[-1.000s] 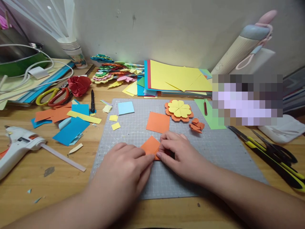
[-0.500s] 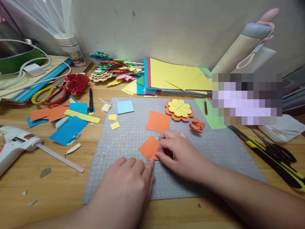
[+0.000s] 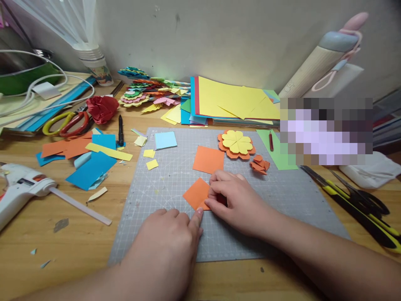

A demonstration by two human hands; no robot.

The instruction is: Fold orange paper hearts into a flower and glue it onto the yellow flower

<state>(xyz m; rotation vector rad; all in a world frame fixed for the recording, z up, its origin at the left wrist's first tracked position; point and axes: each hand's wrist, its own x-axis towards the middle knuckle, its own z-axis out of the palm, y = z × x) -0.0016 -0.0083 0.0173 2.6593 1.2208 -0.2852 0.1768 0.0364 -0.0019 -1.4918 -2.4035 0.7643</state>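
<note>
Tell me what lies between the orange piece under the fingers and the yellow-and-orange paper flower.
In the head view, a flat orange paper square lies on the cutting mat between the folded orange piece and the paper flower.

Small orange paper square point(image 3: 196, 193), partly folded, flat on mat.

No legible text, brand, number or sign is present in the head view.

- Grey gridded cutting mat point(image 3: 282, 200) on the desk: ruled lines and small edge print at its far left corner, too small to read.
- White glue gun point(image 3: 21, 186): dark label, illegible.
- Stacked patterned paper cups point(image 3: 95, 67): coloured print, no readable characters.
- Folded orange paper square point(image 3: 196, 193): plain face.
- Pixelated block point(image 3: 326, 131): content obscured.
</note>
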